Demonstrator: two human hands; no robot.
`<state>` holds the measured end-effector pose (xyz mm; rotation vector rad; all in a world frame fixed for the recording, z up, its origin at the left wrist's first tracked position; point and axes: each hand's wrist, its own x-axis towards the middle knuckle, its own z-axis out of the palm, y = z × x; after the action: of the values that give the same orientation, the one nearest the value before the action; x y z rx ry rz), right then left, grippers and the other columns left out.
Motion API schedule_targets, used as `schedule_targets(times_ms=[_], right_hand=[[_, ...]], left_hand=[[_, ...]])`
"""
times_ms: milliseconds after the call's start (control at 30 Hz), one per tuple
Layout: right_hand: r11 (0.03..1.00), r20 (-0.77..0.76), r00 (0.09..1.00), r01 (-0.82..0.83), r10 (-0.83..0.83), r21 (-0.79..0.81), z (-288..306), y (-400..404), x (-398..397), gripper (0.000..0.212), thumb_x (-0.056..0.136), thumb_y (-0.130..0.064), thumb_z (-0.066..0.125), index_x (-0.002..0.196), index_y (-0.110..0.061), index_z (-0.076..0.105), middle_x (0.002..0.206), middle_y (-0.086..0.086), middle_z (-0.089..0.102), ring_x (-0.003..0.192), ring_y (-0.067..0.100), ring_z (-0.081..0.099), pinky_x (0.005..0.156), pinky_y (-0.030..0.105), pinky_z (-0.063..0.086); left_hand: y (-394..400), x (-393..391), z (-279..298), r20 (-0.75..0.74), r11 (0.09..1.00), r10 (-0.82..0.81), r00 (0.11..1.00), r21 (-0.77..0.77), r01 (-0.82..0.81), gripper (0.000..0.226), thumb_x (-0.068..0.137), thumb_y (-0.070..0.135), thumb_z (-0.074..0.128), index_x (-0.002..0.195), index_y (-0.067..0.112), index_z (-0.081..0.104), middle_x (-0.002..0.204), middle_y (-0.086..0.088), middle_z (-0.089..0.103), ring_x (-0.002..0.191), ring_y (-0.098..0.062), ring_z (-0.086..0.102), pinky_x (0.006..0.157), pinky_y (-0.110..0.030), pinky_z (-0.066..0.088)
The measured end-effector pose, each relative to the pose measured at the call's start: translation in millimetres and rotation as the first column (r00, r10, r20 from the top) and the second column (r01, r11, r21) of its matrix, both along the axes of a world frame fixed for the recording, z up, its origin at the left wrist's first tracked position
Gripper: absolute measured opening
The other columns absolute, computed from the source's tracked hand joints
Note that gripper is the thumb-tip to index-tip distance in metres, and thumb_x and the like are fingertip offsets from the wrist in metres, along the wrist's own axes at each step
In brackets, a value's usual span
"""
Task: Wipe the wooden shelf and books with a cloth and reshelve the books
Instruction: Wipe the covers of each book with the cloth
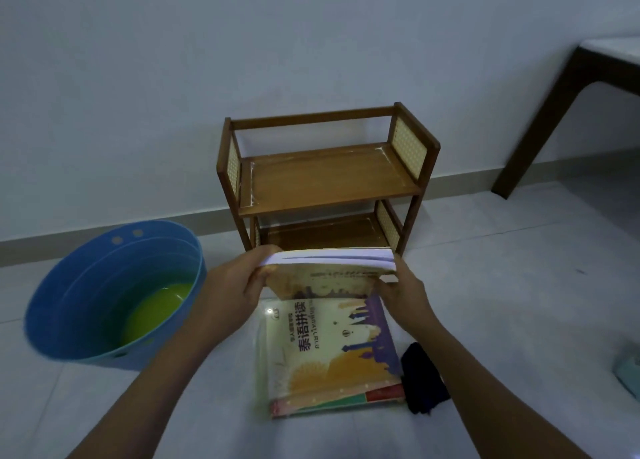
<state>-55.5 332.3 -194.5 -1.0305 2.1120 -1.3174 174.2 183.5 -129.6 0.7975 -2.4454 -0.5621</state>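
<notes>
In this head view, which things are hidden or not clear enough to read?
- Lifted book: cover text blurred; left hand and right hand cover its ends.
- Books on floor: lower ones hidden under the top cover, so their count is unclear.
- Dark cloth: partly behind the right forearm.
- Shelf lower tier: front hidden by the lifted book.
- Pale object: cut by the right edge.

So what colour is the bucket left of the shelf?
Blue bucket, with yellow-green liquid pooled inside; the head view shows it.

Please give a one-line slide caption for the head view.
Both hands lift a book before the wooden shelf.
</notes>
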Motion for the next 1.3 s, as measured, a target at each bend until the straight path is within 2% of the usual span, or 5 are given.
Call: schedule_targets(times_ms=[267, 467, 600, 1033, 1300], right_hand=[[0.985, -0.011, 1.000, 0.027, -0.026, 0.169, -47.0, -0.8, -1.2, 0.017, 0.096, -0.020, 0.051, 0.112, -0.024, 0.057, 0.096, -0.008, 0.060, 0.087, 0.011, 0.062, 0.058, 0.008, 0.041], [0.972, -0.012, 0.992, -0.121, 0.126, 0.200, -22.7, -17.1, -31.7, 0.021, 0.098, -0.017, 0.048, 0.117, -0.019, 0.056, 0.094, -0.015, 0.058, 0.078, -0.003, 0.055, 0.062, 0.008, 0.042], [0.942, -0.101, 0.978, -0.144, 0.182, 0.302, -5.1, 1.1, -89.5, 0.033, 0.099, -0.019, 0.044, 0.132, -0.020, 0.047, 0.110, -0.004, 0.060, 0.092, 0.013, 0.057, 0.078, 0.028, 0.048], [0.735, -0.215, 0.894, 0.446, -0.393, 0.511, -118.1, 106.4, -222.8, 0.037, 0.095, -0.027, 0.028, 0.124, -0.021, 0.050, 0.117, 0.014, 0.062, 0.103, 0.036, 0.057, 0.093, 0.046, 0.045], [0.589, -0.314, 0.882, 0.469, -0.352, 0.658, -178.3, 110.7, -243.7, 0.038, 0.097, -0.022, 0.034, 0.133, -0.026, 0.045, 0.117, 0.018, 0.055, 0.107, 0.039, 0.050, 0.091, 0.045, 0.044]], left_hand=[[-4.9, -5.0, -97.0, -0.049, 0.832, 0.132, 0.990, 0.549, -0.083, 0.035, 0.091, 0.027, 0.060, 0.124, 0.032, 0.050, 0.109, 0.023, 0.058, 0.102, -0.003, 0.059, 0.077, -0.020, 0.049], [-0.9, -34.6, -126.2, 0.003, 0.876, 0.244, 0.970, 0.428, -0.222, 0.023, 0.099, 0.019, 0.046, 0.120, 0.023, 0.055, 0.104, 0.007, 0.067, 0.094, -0.017, 0.067, 0.075, -0.036, 0.056], [3.8, -75.9, -108.1, 0.131, 0.917, 0.023, 0.991, 0.391, -0.073, 0.017, 0.099, 0.028, 0.046, 0.115, 0.028, 0.050, 0.099, 0.009, 0.066, 0.080, -0.007, 0.066, 0.069, -0.035, 0.058], [108.4, -291.2, -179.6, 0.399, 0.634, -0.339, 0.852, 0.766, -0.107, 0.033, 0.092, 0.009, 0.055, 0.059, 0.009, 0.061, 0.082, -0.020, 0.072, 0.072, -0.034, 0.070, 0.073, -0.044, 0.060], [109.5, -308.5, -216.7, 0.399, 0.361, -0.419, 0.816, 0.897, -0.254, 0.034, 0.090, 0.017, 0.053, 0.117, -0.004, 0.058, 0.094, -0.017, 0.067, 0.082, -0.026, 0.066, 0.078, -0.035, 0.059]])
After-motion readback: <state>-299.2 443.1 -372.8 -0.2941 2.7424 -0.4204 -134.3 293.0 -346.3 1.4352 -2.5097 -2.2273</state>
